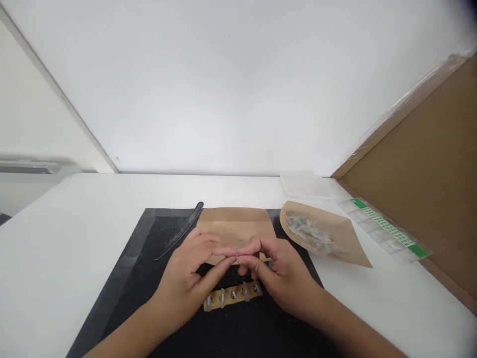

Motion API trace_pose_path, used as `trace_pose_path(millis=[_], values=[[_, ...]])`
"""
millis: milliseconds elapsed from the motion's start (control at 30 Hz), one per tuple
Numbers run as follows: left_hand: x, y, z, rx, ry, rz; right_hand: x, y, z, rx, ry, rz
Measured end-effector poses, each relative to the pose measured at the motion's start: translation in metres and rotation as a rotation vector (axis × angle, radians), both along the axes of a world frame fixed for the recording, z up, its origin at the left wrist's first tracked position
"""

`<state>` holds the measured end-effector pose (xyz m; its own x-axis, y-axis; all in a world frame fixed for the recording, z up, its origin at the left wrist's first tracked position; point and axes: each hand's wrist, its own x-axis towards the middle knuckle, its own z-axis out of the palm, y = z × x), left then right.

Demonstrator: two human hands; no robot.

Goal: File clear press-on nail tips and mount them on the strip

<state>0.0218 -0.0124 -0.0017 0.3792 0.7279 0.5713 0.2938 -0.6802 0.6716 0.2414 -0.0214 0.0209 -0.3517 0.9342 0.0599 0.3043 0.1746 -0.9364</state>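
Note:
My left hand and my right hand meet fingertip to fingertip over the black mat. Each pinches thumb against index finger on a tiny piece between them, mostly hidden and too small to name. Just below lies a narrow yellowish strip with several small clear and metallic pieces set along it. Behind my fingers is a sheet of brown paper, partly covered by both hands. To the right, a brown paper tray holds a heap of thin, translucent slivers.
A curved dark tool with a thin pointed tip lies at the mat's back left. At the right, a clear compartment box with a green label sits beside a cardboard panel. A clear plastic lid or tray rests near the white back wall.

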Motion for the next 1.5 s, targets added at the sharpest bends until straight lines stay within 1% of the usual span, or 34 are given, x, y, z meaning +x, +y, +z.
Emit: trace_pose_path(millis=[133,200,300,467,567,667,733,800,933,1200,1300,1500], values=[[-0.001,-0.001,0.004,-0.065,-0.014,-0.011,0.001,-0.001,-0.001,-0.002,-0.001,0.011],[-0.001,-0.002,0.007,-0.107,-0.021,-0.032,0.001,-0.002,-0.001,-0.048,0.025,0.012],[0.000,-0.003,0.011,-0.172,-0.047,-0.060,0.000,-0.004,-0.001,-0.162,0.107,0.008],[0.000,-0.004,0.014,-0.207,-0.127,-0.098,-0.002,-0.006,0.001,-0.307,0.237,0.013],[-0.002,-0.003,0.014,-0.235,-0.137,-0.123,-0.004,-0.007,0.001,-0.359,0.293,0.029],[-0.004,-0.003,0.016,-0.238,-0.112,-0.160,-0.005,-0.009,0.000,-0.372,0.343,0.062],[-0.005,-0.002,0.017,-0.183,-0.090,-0.175,-0.005,-0.010,0.000,-0.365,0.345,0.072],[-0.006,-0.002,0.018,-0.095,-0.071,-0.152,-0.006,-0.011,0.001,-0.351,0.331,0.069],[-0.004,-0.003,0.018,0.054,-0.041,-0.059,-0.007,-0.010,0.004,-0.349,0.307,0.048],[0.000,-0.010,0.020,0.431,0.029,0.121,-0.010,-0.010,0.006,-0.441,0.382,0.035],[-0.001,-0.012,0.021,0.513,0.075,0.154,-0.010,-0.011,0.005,-0.454,0.406,0.050],[-0.003,-0.013,0.022,0.629,0.173,0.196,-0.010,-0.010,0.004,-0.468,0.433,0.087]])
